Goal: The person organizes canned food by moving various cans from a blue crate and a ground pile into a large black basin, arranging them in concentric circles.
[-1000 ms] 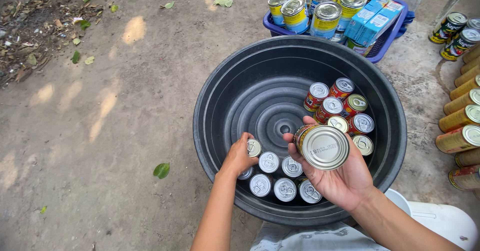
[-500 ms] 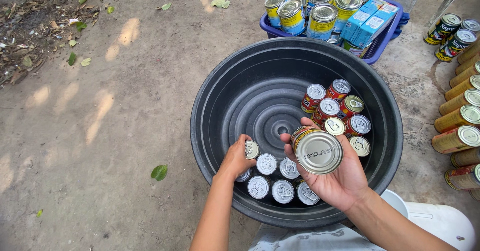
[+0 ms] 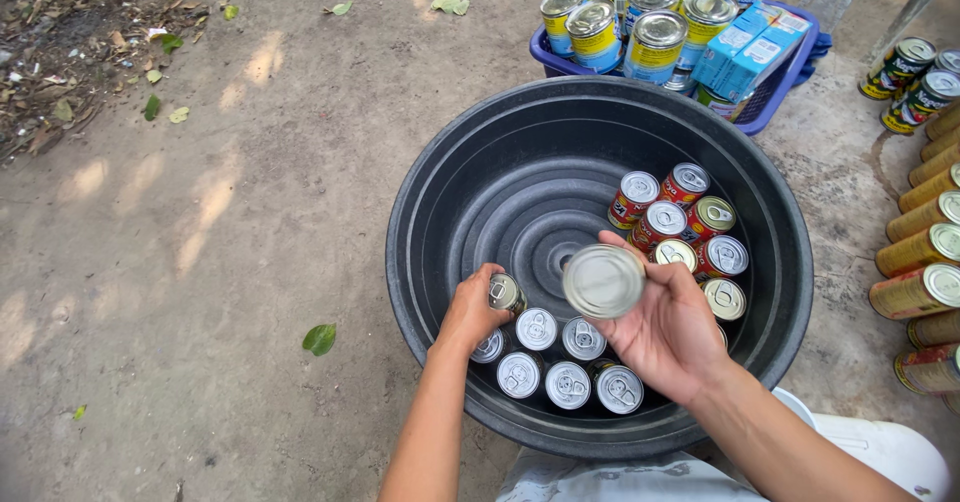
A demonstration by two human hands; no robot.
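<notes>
A wide black plastic tub (image 3: 440, 202) stands on the ground in front of me. My right hand (image 3: 665, 327) holds a tin can (image 3: 603, 281) over the tub's middle, its plain silver end facing up. My left hand (image 3: 472, 310) grips a small can (image 3: 505, 291) at the near left inside the tub, next to several silver-topped cans (image 3: 560, 362) standing upright. A second cluster of red-labelled cans (image 3: 685, 217) stands at the right side of the tub.
A blue basket (image 3: 770, 87) behind the tub holds yellow-and-blue cans (image 3: 655, 37) and blue cartons (image 3: 745, 47). Gold and dark cans (image 3: 925, 232) lie in rows on the ground at right. Bare dirt with leaves (image 3: 320, 339) spreads to the left. A white object (image 3: 870, 442) sits near my right arm.
My right hand has swung its can leftward and down toward the tub's middle, turning it so only the silver end shows. The left hand stays on the small can.
</notes>
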